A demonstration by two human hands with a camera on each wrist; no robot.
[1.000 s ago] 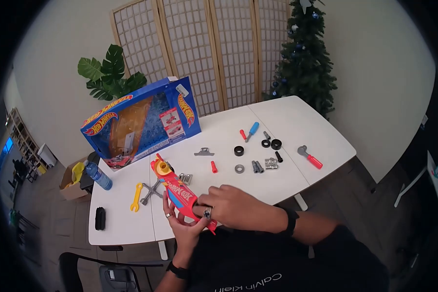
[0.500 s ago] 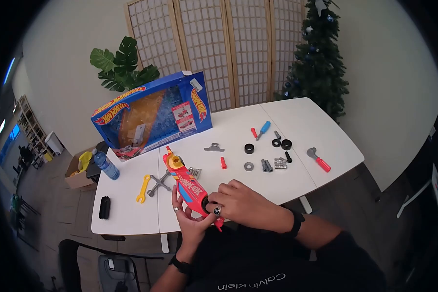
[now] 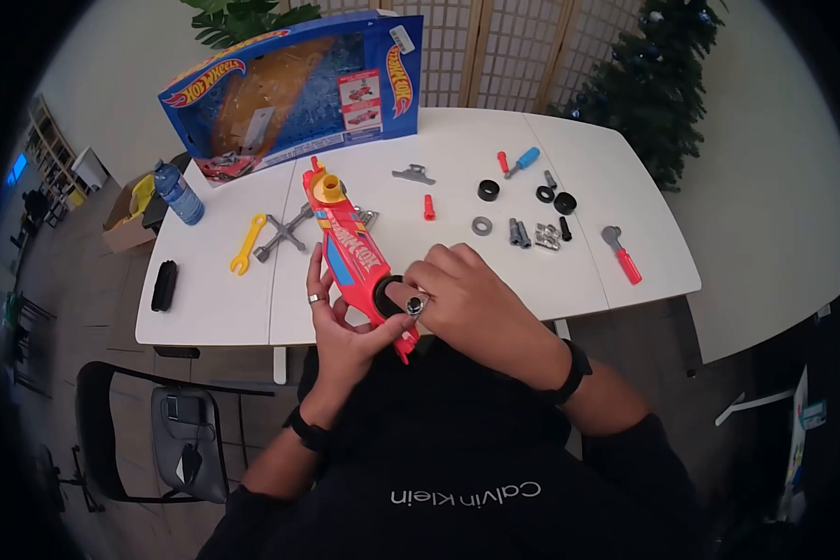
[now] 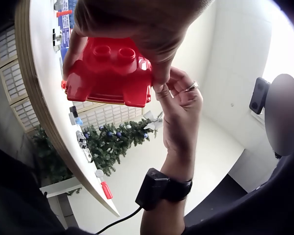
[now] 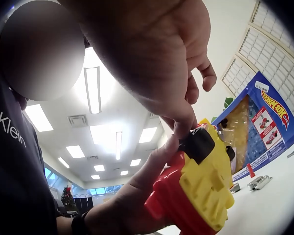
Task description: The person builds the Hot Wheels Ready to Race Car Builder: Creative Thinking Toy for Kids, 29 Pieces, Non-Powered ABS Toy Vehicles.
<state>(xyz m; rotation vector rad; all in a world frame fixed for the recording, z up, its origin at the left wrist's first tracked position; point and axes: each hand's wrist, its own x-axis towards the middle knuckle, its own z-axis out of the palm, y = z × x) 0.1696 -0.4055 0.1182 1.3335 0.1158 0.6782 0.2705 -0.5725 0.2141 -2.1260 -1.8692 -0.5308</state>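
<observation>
A red toy race car (image 3: 353,245) with a yellow ring on its nose is tilted over the table's front edge. My left hand (image 3: 347,343) grips its tail end from below, thumb along the side. My right hand (image 3: 481,303) has its fingers on a black wheel (image 3: 384,297) at the car's near side. In the right wrist view the wheel (image 5: 200,146) sits against the car's yellow underside (image 5: 210,188), with thumb and finger at its edge. The left wrist view shows the car's red rear (image 4: 110,73) and my right fingers beside it.
On the table lie a yellow wrench (image 3: 247,245), a grey cross wrench (image 3: 285,233), black tyres (image 3: 488,190), grey bolts (image 3: 520,233), a blue-handled screwdriver (image 3: 525,161) and a red-handled tool (image 3: 623,257). A Hot Wheels box (image 3: 294,93) and a water bottle (image 3: 177,193) stand behind.
The head view has tilted downward, so the table appears higher. More of the black wheel shows at the car's side. Both hands stay on the car and wheel.
</observation>
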